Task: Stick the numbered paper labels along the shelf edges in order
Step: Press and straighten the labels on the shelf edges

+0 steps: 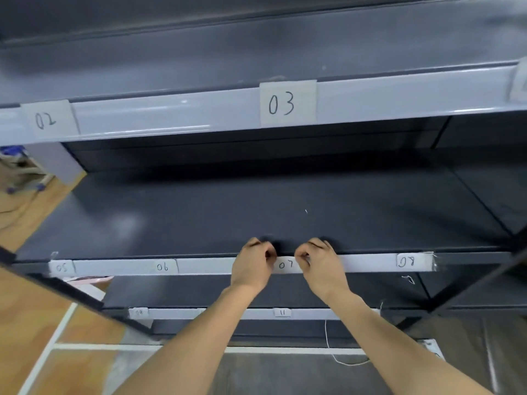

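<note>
A grey shelf rack fills the view. Its middle shelf edge (205, 266) carries paper labels 05 (61, 267), 06 (162, 266), 07 (285, 264) and 08 (407, 262). My left hand (253, 265) and my right hand (319, 263) are at either side of label 07, fingers curled, pinching its left and right ends against the edge. The top shelf edge (171, 112) holds labels 02 (45, 120) and 03 (281, 104). On the lowest edge sit label 11 (282, 312) and another small label (139, 312) too blurred to read.
The dark middle shelf board (256, 212) lies bare behind my hands. Wooden floor (34, 323) with white lines shows at the left, and clutter (17, 169) sits at the far left. A thin white cord (330, 349) hangs below the lowest shelf.
</note>
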